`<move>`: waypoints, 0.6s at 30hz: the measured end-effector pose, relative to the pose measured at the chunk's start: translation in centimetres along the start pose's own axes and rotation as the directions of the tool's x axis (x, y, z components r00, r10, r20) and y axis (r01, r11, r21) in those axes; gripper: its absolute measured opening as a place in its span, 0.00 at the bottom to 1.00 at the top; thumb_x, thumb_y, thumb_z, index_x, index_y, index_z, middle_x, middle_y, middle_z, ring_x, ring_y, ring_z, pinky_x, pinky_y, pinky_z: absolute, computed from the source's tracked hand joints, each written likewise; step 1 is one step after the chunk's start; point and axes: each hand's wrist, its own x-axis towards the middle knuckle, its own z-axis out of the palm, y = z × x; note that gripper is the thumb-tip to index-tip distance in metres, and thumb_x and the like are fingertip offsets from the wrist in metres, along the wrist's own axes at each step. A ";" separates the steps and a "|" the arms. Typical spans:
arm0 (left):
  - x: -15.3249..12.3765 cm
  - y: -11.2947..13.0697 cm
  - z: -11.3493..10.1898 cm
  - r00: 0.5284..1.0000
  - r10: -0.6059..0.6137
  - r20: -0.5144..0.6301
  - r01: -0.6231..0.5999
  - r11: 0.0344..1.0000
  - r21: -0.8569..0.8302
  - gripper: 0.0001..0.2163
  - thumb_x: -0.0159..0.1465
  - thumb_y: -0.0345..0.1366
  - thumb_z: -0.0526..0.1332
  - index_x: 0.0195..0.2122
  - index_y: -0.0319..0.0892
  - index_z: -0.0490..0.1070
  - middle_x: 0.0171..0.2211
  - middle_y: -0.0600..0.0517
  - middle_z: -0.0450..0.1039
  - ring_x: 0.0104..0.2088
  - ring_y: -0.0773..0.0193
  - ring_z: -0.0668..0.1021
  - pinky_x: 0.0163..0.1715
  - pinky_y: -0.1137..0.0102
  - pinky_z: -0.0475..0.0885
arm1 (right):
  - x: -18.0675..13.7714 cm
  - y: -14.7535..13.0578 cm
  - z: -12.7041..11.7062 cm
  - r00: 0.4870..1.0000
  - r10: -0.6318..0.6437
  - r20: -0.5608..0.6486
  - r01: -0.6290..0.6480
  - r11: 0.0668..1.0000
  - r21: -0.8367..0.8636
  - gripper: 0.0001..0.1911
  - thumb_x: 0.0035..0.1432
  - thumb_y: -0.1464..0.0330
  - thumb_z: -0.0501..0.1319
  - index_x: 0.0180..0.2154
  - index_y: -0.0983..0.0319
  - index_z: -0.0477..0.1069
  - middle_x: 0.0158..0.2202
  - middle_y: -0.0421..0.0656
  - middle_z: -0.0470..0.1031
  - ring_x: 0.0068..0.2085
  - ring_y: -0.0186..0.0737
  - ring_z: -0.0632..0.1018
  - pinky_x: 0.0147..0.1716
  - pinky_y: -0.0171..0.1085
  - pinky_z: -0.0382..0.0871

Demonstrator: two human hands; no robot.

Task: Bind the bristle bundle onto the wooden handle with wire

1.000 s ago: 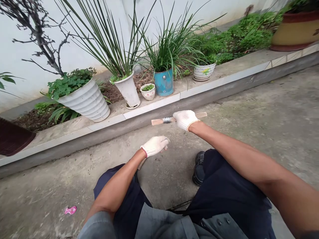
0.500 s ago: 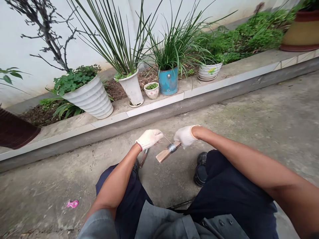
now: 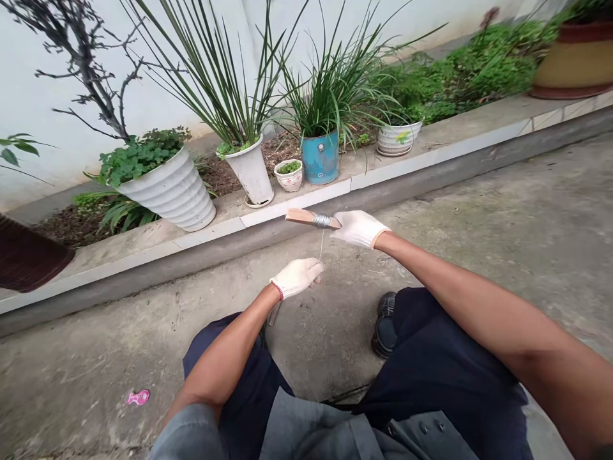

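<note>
In a white glove, my right hand [image 3: 357,228] grips one end of a short wooden block [image 3: 299,216], which points left and is held above the ground. Thin metal wire [image 3: 323,221] is wound in a coil round the block close to my fingers. From the coil a strand of wire [image 3: 321,244] runs down to my left hand [image 3: 297,277], also gloved in white, with thumb and fingers pinched on it. Partly hidden below my left wrist, a narrow tool or stick [image 3: 273,314] lies by my left foot; its kind cannot be made out.
A low tiled ledge [image 3: 297,203] runs across ahead, with a white ribbed pot [image 3: 172,191], a blue pot [image 3: 320,158] and several other planters on it. A small pink object [image 3: 138,397] lies on the concrete at left. My shoe [image 3: 384,324] is at right.
My right hand has raised the wooden block up and away, turning its free end from lower left to upper left. My left hand has dropped slightly, with the wire strand now stretching upward.
</note>
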 end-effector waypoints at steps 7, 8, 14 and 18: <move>-0.6 0.8 -0.7 0.999 0.041 -0.033 -0.035 0.986 0.164 0.18 0.72 0.45 0.48 0.41 0.43 0.76 0.32 0.54 0.79 0.28 0.65 0.77 0.31 0.72 0.67 | 0.0 0.4 2.3 0.987 0.054 0.155 0.002 0.940 -0.341 0.16 0.57 0.69 0.61 0.46 0.66 0.80 0.43 0.59 0.81 0.46 0.56 0.81 0.42 0.44 0.71; -0.6 0.8 -0.9 0.997 0.055 -0.048 -0.044 0.977 0.209 0.18 0.72 0.44 0.48 0.40 0.44 0.76 0.32 0.54 0.79 0.29 0.65 0.77 0.32 0.72 0.67 | -0.3 0.1 2.9 0.973 0.051 0.225 0.036 0.929 -0.368 0.17 0.56 0.70 0.62 0.46 0.68 0.80 0.43 0.61 0.81 0.47 0.57 0.81 0.43 0.45 0.72; -0.5 -0.4 -2.4 0.991 0.078 -0.112 -0.029 0.925 0.380 0.17 0.71 0.42 0.50 0.37 0.44 0.78 0.30 0.53 0.78 0.31 0.62 0.77 0.34 0.72 0.65 | -2.4 -2.5 5.3 0.862 -0.144 0.486 0.360 0.849 -0.387 0.17 0.52 0.75 0.63 0.44 0.69 0.82 0.43 0.60 0.81 0.46 0.58 0.81 0.43 0.45 0.72; -0.6 -1.2 -3.3 0.984 0.065 -0.167 -0.003 0.938 0.345 0.16 0.71 0.43 0.52 0.37 0.44 0.78 0.28 0.55 0.77 0.30 0.64 0.76 0.32 0.72 0.64 | -3.2 -3.1 4.3 0.784 -0.304 0.541 0.485 0.844 -0.229 0.13 0.47 0.72 0.66 0.38 0.63 0.81 0.34 0.50 0.81 0.36 0.48 0.80 0.35 0.39 0.67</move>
